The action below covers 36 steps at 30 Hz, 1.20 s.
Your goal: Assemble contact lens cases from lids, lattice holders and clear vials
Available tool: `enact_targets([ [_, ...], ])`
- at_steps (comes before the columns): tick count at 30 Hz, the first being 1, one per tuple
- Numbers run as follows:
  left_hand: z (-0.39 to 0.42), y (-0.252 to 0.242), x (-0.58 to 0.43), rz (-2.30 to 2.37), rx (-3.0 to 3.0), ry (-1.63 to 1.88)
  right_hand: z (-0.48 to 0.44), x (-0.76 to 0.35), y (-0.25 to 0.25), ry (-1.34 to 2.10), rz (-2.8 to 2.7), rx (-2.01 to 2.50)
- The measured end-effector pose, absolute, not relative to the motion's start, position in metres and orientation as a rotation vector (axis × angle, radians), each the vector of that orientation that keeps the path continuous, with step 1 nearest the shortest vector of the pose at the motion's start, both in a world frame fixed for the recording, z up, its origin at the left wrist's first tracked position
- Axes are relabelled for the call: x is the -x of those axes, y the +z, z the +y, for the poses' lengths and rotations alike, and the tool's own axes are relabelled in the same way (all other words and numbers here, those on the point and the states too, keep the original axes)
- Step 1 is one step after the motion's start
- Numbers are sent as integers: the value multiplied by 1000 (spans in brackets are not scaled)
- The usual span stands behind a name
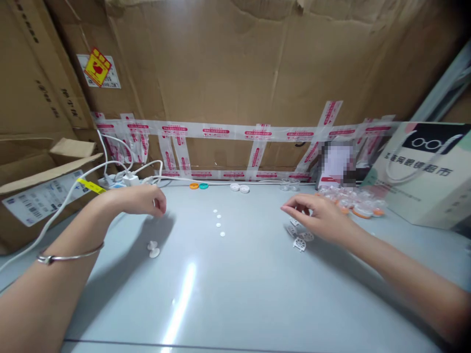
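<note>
My left hand (pixel 142 200) hovers over the pale grey table (pixel 235 289) with its fingers curled in; whether anything is in them is hidden. Just below it lies a small white spool-shaped part (pixel 153 249). My right hand (pixel 316 216) reaches in from the right, fingers stretched out and loosely together, holding nothing that I can see. It hangs over a few white wheel-like plastic parts (pixel 301 238). Between the hands lies a short row of tiny white discs (pixel 219 221).
A pile of clear and orange plastic caps (pixel 358 203) lies right of my right hand. An orange ring (pixel 194 186), a teal ring (pixel 203 186) and white rounds (pixel 239 187) lie by the taped cardboard wall. White cables and a power strip (pixel 123 179) sit left; a white box (pixel 429 171) stands right.
</note>
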<state>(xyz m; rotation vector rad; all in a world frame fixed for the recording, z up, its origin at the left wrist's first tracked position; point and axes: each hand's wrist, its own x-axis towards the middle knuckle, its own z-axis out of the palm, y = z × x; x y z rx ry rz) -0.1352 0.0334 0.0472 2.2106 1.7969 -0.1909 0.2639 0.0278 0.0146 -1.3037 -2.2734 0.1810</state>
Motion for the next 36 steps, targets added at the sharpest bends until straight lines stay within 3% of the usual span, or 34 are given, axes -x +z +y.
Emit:
enact_targets([
  [8, -2, 52, 121, 1728, -2095, -352, 25, -269, 1, 461, -2244, 1340],
  [15, 1, 36, 123, 1759, -2065, -355, 26, -271, 1, 504, -2158, 1356],
  [23, 10, 56, 28, 1545, -2555, 70, 24, -267, 1, 546, -2144, 1346],
  [28, 24, 38, -39, 1300, -2625, 120, 18, -264, 0, 557, -2163, 1307],
  [36, 40, 15, -50, 1207, -2568, 112, 18, -259, -2, 622, -2219, 1274],
])
